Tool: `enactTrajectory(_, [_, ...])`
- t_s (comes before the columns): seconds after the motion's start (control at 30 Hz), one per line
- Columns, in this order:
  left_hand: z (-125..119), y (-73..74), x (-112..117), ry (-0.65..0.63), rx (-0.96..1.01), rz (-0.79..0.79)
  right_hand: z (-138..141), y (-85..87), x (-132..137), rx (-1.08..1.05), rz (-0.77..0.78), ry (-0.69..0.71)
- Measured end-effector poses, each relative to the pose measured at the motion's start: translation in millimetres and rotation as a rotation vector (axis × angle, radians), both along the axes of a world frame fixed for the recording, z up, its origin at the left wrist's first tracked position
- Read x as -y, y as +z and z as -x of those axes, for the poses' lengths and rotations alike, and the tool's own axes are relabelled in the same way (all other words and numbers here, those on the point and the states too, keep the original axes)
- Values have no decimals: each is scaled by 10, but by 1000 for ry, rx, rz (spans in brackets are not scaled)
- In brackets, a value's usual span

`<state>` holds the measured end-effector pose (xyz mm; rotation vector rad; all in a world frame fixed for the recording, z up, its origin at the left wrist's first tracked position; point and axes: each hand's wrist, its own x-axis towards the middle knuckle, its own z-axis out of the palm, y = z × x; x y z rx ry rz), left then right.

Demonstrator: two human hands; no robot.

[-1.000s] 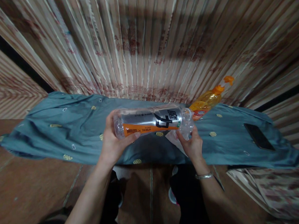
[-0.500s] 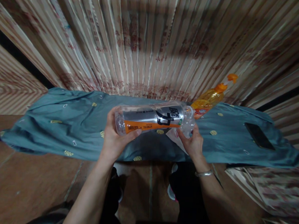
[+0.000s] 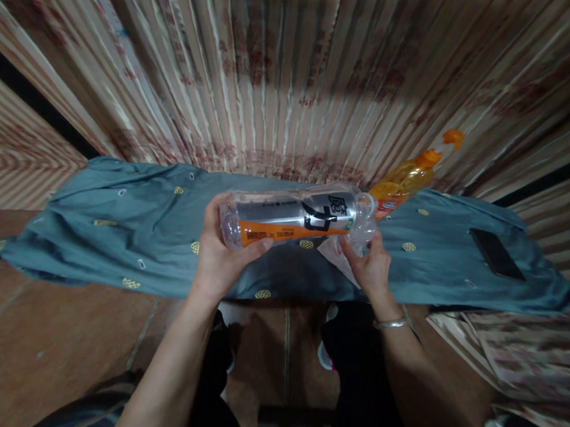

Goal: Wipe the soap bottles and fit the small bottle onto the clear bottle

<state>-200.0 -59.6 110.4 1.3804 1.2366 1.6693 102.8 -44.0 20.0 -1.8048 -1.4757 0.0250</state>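
A clear plastic bottle [image 3: 294,217] with a silver and orange label lies sideways in the air between my two hands. Its base end is gripped by my left hand [image 3: 223,252], thumb along the underside of the label. My right hand [image 3: 369,262] holds the neck end at the right, with the fingers partly hidden behind it. A white tissue-like piece [image 3: 337,258] shows below the neck, by my right thumb; whether I touch it I cannot tell. Just behind the neck stands an orange-yellow dish soap bottle [image 3: 408,178] with an orange cap.
A teal patterned cloth [image 3: 155,226] covers the narrow table. A black phone [image 3: 497,253] lies toward its right end. Behind the table hangs a pleated, printed curtain [image 3: 282,79]. Below is a brown tiled floor [image 3: 88,330], with my legs close to the table's front edge.
The view has shifted slightly, so the table sits a little higher in the picture. Both hands keep their hold on the clear bottle, which stays sideways.
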Motion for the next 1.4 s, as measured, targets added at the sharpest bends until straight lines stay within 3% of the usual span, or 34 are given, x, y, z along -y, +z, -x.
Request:
enactTrajectory(0.4, [-59, -11, -16, 21, 32, -19, -22, -2, -24, -45, -6, 24])
enactTrajectory(0.57, [-113, 28, 4, 67, 113, 92, 40, 11, -44, -142, 0, 74])
enactTrajectory(0.77, [-100, 11, 13, 8, 201, 226, 54, 5, -52, -180, 17, 93])
enactTrajectory(1.03, [-128, 63, 49, 24, 207, 250, 50, -49, -57, -177, -4, 74])
enactTrajectory(1.27, [-65, 21, 48, -16, 147, 232, 58, -58, -54, -162, -43, 92])
enactTrajectory(1.4, [-69, 41, 42, 31, 144, 236, 55, -66, -57, -155, -54, 92])
